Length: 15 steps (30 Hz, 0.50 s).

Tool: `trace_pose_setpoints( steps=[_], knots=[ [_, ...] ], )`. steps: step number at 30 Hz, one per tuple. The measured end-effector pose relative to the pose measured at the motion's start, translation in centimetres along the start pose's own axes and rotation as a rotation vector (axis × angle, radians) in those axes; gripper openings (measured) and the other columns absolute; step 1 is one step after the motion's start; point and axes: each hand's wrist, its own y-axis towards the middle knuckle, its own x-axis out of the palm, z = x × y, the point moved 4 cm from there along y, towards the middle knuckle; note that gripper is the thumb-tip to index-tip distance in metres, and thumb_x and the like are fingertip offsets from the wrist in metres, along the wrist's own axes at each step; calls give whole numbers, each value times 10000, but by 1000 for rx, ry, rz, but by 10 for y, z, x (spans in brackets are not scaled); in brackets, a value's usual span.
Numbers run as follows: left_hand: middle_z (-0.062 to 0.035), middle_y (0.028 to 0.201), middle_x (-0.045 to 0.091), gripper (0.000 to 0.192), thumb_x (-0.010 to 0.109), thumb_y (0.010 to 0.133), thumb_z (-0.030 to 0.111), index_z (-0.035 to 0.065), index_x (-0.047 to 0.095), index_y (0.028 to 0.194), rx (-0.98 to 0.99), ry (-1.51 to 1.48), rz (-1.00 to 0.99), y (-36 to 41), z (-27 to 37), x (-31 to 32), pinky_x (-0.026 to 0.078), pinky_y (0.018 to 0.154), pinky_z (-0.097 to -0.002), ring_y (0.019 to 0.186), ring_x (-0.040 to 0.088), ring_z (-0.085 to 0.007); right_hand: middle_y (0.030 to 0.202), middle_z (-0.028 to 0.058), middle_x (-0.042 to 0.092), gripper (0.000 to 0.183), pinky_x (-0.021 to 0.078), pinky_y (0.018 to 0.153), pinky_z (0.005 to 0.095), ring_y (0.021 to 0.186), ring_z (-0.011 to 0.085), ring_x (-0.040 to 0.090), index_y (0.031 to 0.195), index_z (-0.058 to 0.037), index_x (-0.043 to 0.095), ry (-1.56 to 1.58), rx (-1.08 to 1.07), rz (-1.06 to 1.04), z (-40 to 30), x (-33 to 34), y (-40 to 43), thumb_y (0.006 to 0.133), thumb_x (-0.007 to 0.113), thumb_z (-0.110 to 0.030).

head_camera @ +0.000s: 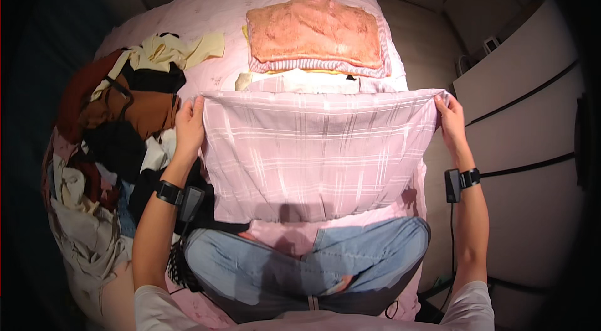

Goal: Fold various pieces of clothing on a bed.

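Observation:
A pink plaid cloth [319, 157] hangs stretched out wide in front of me, creased, with its lower edge just beyond my crossed legs. My left hand [190, 119] pinches its upper left corner between thumb and fingers. The upper right corner is pinched in my right hand [450, 110]. Behind the cloth's top edge, part of a pale garment [305, 81] shows on the bed; the rest is hidden. Farther back lies a stack with a folded orange garment [314, 32] on top and striped pink fabric [386, 56] under it.
A loose heap at the left holds a cream garment [162, 51], brown clothing [141, 108], black clothing [112, 148] and a grey garment [84, 232]. These lie on a pink bedspread [197, 11]. White drawers [521, 119] stand beyond the bed's right edge, across a strip of floor [413, 30].

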Motion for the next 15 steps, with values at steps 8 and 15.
trace_pose_setpoints(
  steps=[8, 15],
  knots=[
    [-81, 691, 529, 385, 516, 1050, 268, -44, 555, 828, 22, 228, 25, 55, -54, 51, 421, 638, -331, 686, 452, -126, 895, 7, 641, 253, 453, 781, 264, 820, 87, 520, 1064, 24, 641, -188, -17, 55, 63, 56, 80, 1002, 619, -221],
    [-163, 677, 541, 398, 549, 1025, 276, -68, 562, 827, 12, 260, -126, 68, -115, 82, 414, 612, -371, 650, 444, -180, 855, 32, 663, 284, 469, 749, 287, 783, 104, 538, 1033, 50, 652, -314, 32, 27, 111, 57, 106, 989, 633, -231]
  ],
)
